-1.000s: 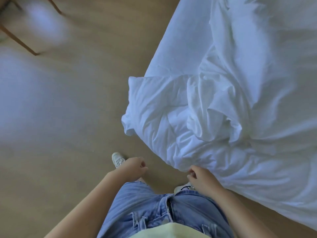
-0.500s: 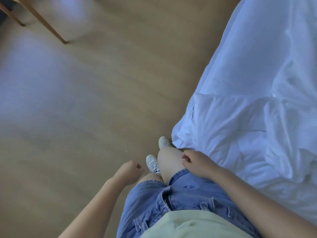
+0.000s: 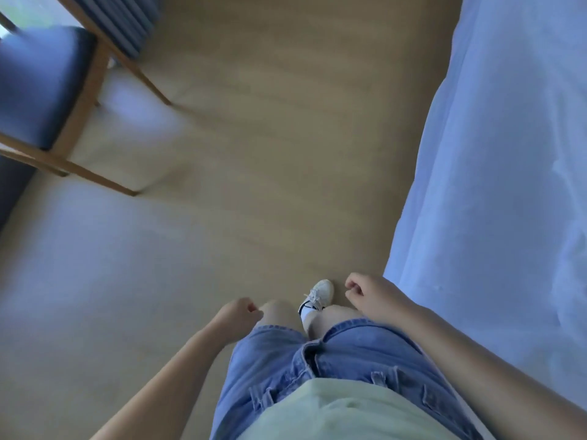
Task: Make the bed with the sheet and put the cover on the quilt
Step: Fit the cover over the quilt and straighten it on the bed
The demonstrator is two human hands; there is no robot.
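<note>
Looking down through the head camera, I see the white sheet (image 3: 495, 185) lying over the bed along the right of the view. Its long edge runs from beside the person's right hip away toward the top. Both hands hang with fingers loosely curled, holding nothing. The right hand (image 3: 371, 296) is just beside that edge, while the left hand (image 3: 239, 312) is farther off, over the floor (image 3: 254, 154). A wooden chair (image 3: 38, 84) stands well apart, upper left. The quilt is out of view.
</note>
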